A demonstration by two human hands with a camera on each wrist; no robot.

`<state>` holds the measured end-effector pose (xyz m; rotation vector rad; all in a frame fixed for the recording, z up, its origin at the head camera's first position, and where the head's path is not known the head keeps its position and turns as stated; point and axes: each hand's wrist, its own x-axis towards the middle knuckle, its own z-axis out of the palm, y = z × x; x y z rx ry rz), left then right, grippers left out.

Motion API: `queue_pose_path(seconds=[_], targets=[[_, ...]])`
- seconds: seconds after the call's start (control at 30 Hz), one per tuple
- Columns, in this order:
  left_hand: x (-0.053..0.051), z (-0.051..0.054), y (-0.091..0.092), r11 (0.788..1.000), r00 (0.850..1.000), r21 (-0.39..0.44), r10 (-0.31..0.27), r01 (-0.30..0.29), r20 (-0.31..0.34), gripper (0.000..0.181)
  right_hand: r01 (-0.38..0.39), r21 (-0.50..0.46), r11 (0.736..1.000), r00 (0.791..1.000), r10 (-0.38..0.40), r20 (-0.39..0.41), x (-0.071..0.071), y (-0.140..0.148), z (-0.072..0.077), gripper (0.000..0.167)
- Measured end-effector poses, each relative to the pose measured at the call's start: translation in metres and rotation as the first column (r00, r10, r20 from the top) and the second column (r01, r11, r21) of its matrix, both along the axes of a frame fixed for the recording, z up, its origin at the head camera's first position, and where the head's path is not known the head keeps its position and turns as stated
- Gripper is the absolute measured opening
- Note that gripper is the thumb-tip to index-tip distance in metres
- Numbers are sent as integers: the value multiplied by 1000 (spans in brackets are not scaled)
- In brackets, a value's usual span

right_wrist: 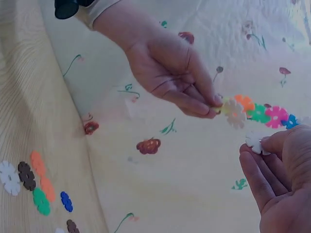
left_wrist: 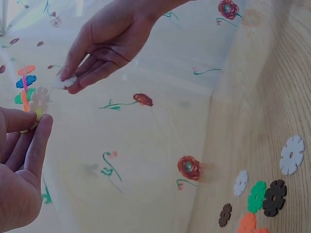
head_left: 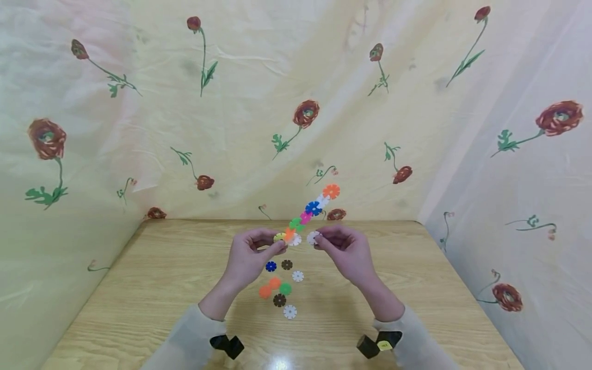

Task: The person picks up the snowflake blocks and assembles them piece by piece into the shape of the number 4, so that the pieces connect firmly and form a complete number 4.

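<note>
My left hand point(head_left: 246, 260) pinches a yellow notched disc point(head_left: 279, 237) between thumb and fingers, at the lower end of a chain of interlocking plastic flower discs. Up from it the chain slants to the right: orange, green, pink, a blue disc point(head_left: 314, 208), white, then an orange disc point(head_left: 331, 191) at the tip. A white disc point(right_wrist: 235, 114) juts out sideways near the yellow one. To the right, my right hand point(head_left: 350, 255) pinches a loose white disc point(right_wrist: 254, 141) by thumb and fingertips, a small gap away from the chain. Both hands are raised above the table.
On the wooden table point(head_left: 176, 267) below lie several loose discs: a dark blue disc point(head_left: 271, 266), brown discs, white discs, a green disc point(head_left: 285, 289) and two orange discs touching each other. Flower-print cloth point(head_left: 250, 128) hangs behind and at both sides.
</note>
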<state>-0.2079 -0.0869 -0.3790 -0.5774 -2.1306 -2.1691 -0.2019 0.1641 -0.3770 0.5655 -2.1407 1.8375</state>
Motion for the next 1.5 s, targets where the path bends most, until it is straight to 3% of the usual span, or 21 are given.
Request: queue_pose_path(seconds=[0.37,0.77,1.03,1.33,1.5], targets=[[0,-2,3,1000,999,-10,-25,25,-30,19,-66,-30,997,995,64,-70,1,-7,2,13],[0,-4,3,998,998,-31,-47,45,-45,17,-41,48,998,984,49,-171,5,-8,2,9],[0,-3,3,997,997,-50,-69,67,-43,12,-59,74,996,986,70,-153,7,-5,5,7],[0,-1,1,993,994,-60,-101,98,-44,13,-138,83,987,978,149,-147,2,-2,6,4],[-1,0,5,994,992,-32,-108,107,-58,16,-96,97,991,982,110,-151,1,-2,8,6]])
